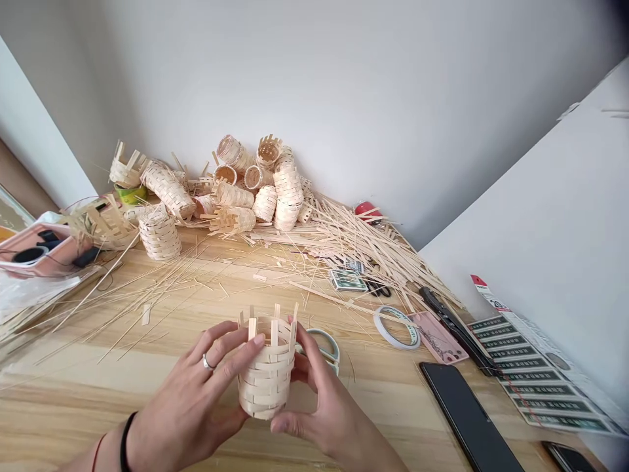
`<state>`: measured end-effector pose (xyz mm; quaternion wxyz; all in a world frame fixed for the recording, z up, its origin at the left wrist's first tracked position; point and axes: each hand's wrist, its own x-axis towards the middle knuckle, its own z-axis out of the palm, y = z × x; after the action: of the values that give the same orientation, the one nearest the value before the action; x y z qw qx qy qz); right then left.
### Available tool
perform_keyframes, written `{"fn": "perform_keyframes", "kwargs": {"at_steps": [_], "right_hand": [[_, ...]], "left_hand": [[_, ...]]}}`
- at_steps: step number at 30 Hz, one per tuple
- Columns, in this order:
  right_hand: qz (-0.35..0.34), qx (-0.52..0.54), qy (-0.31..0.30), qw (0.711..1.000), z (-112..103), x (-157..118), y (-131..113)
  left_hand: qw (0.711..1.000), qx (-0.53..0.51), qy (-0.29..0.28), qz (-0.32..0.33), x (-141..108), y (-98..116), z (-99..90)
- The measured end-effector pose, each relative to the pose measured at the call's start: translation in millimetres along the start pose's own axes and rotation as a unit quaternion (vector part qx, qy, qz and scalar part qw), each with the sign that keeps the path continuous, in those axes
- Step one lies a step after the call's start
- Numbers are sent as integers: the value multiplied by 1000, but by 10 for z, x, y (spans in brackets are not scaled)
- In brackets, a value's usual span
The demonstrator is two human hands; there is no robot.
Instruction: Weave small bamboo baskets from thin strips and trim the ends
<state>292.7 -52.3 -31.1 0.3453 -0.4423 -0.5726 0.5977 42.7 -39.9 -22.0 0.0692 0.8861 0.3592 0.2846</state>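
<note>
A small woven basket (265, 383) of pale wood strips stands upright between my two hands, with several strip ends sticking up around its rim. My left hand (209, 380), with a ring and a black wrist band, grips its left side; the index finger lies on the upper edge. My right hand (324, 393) holds the right side, thumb near the base and fingers around the back, where they are partly hidden. Behind the right fingers lie scissors (334, 354) with pale green handles, partly covered.
Several woven baskets (287, 190) are piled by the wall, beside a heap of loose strips (363, 236). A tape roll (417, 337), a utility knife (455, 328), a phone (466, 416) and blade packets (535, 373) lie at right. A pink bin (61, 259) stands at left.
</note>
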Motion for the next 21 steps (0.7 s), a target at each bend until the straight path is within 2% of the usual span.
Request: {"fn": "perform_keyframes", "kwargs": {"at_steps": [6,11,16,21], "right_hand": [[-3,-88,41,995,12,-29,114],[-57,-155,37,986,-11,-19,109],[-98,-179,40,978,-29,-16,98],[-73,-177,44,980,-33,-26,157]], "left_hand": [[1000,-3,-5,-26,-54,-12,19],[999,-5,-12,-45,-113,-2,28],[998,9,-30,-48,-111,5,7],[999,19,-24,-42,-76,-16,44]]}}
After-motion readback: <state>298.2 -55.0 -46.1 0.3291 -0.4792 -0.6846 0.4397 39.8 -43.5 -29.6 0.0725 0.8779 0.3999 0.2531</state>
